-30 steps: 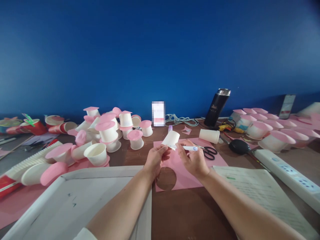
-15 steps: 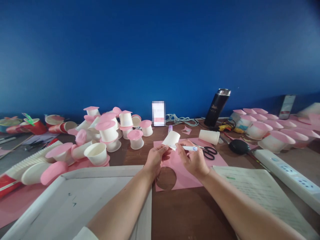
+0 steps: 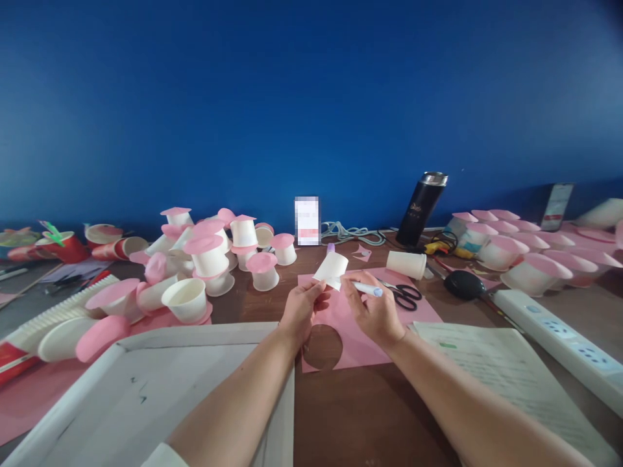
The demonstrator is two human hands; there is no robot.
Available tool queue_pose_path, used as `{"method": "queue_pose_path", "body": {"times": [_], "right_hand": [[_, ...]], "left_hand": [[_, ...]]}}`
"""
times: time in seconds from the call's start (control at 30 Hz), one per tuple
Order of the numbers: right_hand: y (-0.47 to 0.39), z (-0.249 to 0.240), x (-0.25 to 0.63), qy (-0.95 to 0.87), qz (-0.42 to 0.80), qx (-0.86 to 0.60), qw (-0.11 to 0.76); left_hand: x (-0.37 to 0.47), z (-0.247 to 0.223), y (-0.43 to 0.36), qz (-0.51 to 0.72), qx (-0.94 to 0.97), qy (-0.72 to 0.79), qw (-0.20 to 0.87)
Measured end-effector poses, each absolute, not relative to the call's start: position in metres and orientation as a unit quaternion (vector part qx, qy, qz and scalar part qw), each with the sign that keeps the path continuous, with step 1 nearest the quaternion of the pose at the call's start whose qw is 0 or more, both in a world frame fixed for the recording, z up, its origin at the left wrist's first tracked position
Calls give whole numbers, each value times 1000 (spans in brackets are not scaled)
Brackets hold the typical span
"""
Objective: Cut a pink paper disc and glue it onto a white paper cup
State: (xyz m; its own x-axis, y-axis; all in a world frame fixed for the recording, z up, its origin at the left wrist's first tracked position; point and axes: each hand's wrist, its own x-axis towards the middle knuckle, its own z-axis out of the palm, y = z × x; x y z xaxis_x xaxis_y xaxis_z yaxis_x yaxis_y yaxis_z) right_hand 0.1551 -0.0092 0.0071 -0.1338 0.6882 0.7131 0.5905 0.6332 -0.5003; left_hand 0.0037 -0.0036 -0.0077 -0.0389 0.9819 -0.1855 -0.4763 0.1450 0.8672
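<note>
Presently, the left hand (image 3: 298,311) pinches a white paper cup (image 3: 331,266) over the far edge of a pink paper sheet (image 3: 357,344); the right hand (image 3: 378,316) is curled around a slim white pen (image 3: 366,288).

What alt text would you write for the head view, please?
The left hand holds what looks like a white paper cup, and the right hand holds a white pen-like tool beside it, over pink paper. Scissors lie near the right hand; white cups with pink tops sit on both sides.
</note>
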Motion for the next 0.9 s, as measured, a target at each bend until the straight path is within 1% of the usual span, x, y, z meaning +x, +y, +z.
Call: {"method": "queue_pose_path", "body": {"times": [0.13, 0.2, 0.4, 0.7, 0.8, 0.9], "right_hand": [[-7, 7, 156, -739, 43, -454, 496], [-8, 8, 156, -746, 44, -454, 486], [-8, 7, 155, -747, 49, -444, 493], [-7, 7, 156, -743, 59, -444, 497], [-6, 6, 156, -726, 59, -456, 512], [-7, 5, 156, -741, 82, -442, 499]], "left_hand": [[4, -8, -2, 583, 279, 425, 633], [3, -8, -2, 588, 264, 422, 637], [1, -5, -2, 595, 210, 399, 665], [0, -6, -2, 585, 198, 394, 681], [0, -6, -2, 586, 199, 388, 683], [-1, -7, -2, 586, 196, 386, 685]]}}
